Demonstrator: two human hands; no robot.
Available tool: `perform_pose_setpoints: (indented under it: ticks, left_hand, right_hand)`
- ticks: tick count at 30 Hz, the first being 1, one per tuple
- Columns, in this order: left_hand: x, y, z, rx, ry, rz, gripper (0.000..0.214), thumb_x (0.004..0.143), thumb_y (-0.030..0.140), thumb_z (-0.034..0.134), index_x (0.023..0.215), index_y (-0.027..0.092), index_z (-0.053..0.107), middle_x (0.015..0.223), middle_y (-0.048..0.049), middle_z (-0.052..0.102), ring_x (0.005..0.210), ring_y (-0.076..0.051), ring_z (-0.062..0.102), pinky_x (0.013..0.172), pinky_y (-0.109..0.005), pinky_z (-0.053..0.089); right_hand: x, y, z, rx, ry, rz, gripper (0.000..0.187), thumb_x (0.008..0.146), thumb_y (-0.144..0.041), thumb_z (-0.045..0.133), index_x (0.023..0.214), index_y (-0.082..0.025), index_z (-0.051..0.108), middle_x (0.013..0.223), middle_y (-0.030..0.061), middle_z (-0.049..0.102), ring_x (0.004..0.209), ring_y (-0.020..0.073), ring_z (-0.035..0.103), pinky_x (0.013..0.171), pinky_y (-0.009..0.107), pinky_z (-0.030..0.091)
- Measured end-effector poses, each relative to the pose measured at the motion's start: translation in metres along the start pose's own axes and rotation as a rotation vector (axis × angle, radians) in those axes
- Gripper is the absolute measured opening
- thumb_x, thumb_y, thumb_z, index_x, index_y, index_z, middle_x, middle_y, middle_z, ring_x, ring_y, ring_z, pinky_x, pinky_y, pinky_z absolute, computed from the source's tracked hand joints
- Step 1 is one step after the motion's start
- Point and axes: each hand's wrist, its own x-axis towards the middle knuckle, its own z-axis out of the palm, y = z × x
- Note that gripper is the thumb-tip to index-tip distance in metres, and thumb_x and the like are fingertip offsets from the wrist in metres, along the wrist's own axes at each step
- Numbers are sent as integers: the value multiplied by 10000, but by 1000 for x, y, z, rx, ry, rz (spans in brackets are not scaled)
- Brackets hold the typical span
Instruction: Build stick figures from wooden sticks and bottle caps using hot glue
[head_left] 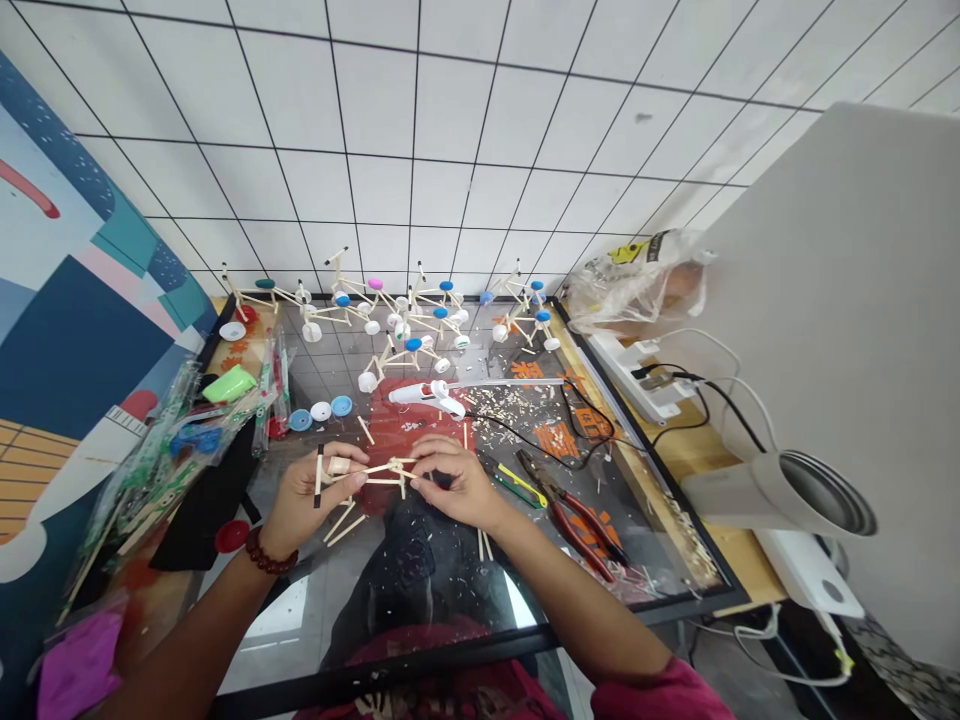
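Observation:
Both my hands meet over the middle of a glass-topped table. My left hand is closed on one end of a small frame of thin wooden sticks, with a bandage on one finger. My right hand pinches the other end of the same frame. A few loose sticks lie under my left hand. A white glue gun lies just beyond the hands.
Several finished stick models with coloured bottle caps stand at the back by the tiled wall. Red-handled pliers and a yellow tool lie to the right. Loose caps and plastic packets lie left. A power strip sits right.

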Motion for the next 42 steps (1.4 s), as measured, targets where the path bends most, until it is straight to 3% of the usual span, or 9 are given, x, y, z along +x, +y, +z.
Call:
perform_pose_setpoints:
  ticks: [5, 11, 16, 27, 30, 35, 42]
  left_hand:
    - [0, 7, -1, 64, -8, 100, 145, 803, 326, 695, 730, 229, 775, 876, -58, 736, 860, -235, 702, 773, -365, 585]
    - [0, 9, -2, 128, -36, 184, 162, 831, 292, 665, 731, 220, 769, 843, -54, 738, 822, -217, 697, 746, -336, 575]
    - [1, 8, -3, 162, -53, 250, 156, 841, 243, 660, 726, 216, 761, 817, -31, 739, 776, -178, 689, 894, -356, 542]
    - [0, 1, -1, 190, -4, 250, 143, 844, 256, 660, 736, 227, 749, 839, -25, 742, 848, -195, 701, 1000, -397, 490]
    - [0, -3, 2, 156, 83, 207, 140, 807, 294, 705, 913, 214, 749, 997, -64, 740, 969, -234, 692, 914, -377, 541]
    - [0, -20, 7, 128, 78, 114, 549, 718, 310, 793, 1230, 213, 621, 1243, -108, 669, 1162, -283, 627, 1014, -439, 489]
    - [4, -28, 15, 16, 80, 122, 202, 815, 320, 713, 976, 200, 693, 1101, -84, 694, 1020, -239, 666, 914, -377, 524]
  right_hand:
    - [-1, 0, 1, 22, -3, 27, 115, 861, -331, 666, 805, -243, 716, 932, 66, 720, 958, 210, 673, 912, 415, 538]
    - [-1, -1, 1, 11, -11, -19, 100, 872, -309, 668, 831, -235, 722, 939, 72, 721, 960, 210, 673, 905, 407, 531]
    - [0, 1, 1, 47, 16, -67, 98, 884, -299, 671, 864, -220, 725, 955, 85, 729, 979, 206, 670, 910, 403, 528]
    - [-1, 8, 5, 203, 40, 8, 110, 883, -324, 696, 892, -225, 744, 1005, 88, 742, 1029, 203, 682, 943, 396, 537]
    - [-2, 11, 6, 217, 66, 87, 119, 876, -336, 705, 896, -229, 755, 1023, 84, 745, 1038, 200, 684, 963, 397, 529]
    - [-2, 13, 8, 219, 102, 175, 137, 867, -361, 711, 878, -232, 754, 1047, 79, 746, 1053, 208, 685, 972, 399, 523]
    - [-5, 15, 10, 233, 154, 206, 237, 816, -354, 758, 1016, -237, 706, 1102, 70, 729, 1080, 211, 673, 1003, 392, 503]
